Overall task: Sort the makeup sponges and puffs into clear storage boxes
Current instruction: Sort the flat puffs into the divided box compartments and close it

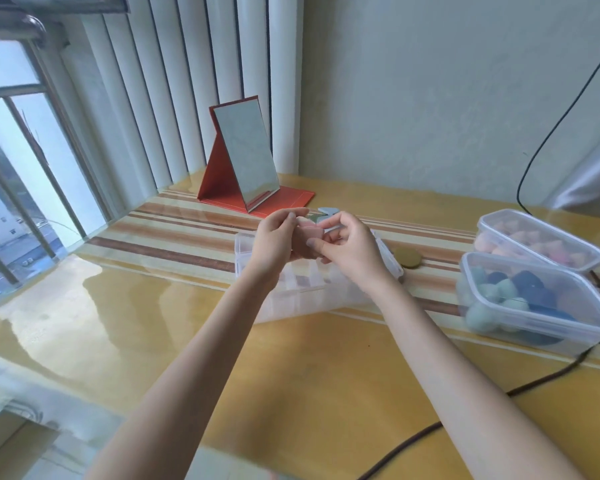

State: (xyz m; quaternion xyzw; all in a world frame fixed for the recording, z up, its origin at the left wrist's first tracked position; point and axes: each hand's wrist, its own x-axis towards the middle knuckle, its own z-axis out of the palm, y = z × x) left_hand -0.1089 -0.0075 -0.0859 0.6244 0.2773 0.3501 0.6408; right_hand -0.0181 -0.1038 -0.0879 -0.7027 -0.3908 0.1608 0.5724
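My left hand [280, 237] and my right hand [350, 245] meet above a clear divided storage box [291, 299] at the table's middle. Both pinch a small stack of flat puffs [310, 232]: a pink one faces me, with green and blue edges showing behind it near the blue puff [327, 212]. At the right stand two clear boxes. The near box [534, 336] holds green and dark blue sponges. The far box [499, 225] holds pink and orange sponges. An olive round puff [408, 260] lies on the table beside the divided box.
A red folding mirror [246, 161] stands at the back by the white blinds. A black cable [541, 381] runs across the glass-topped table at the right front and up the wall. A window is at the left. A grey object [589, 181] sits at the far right.
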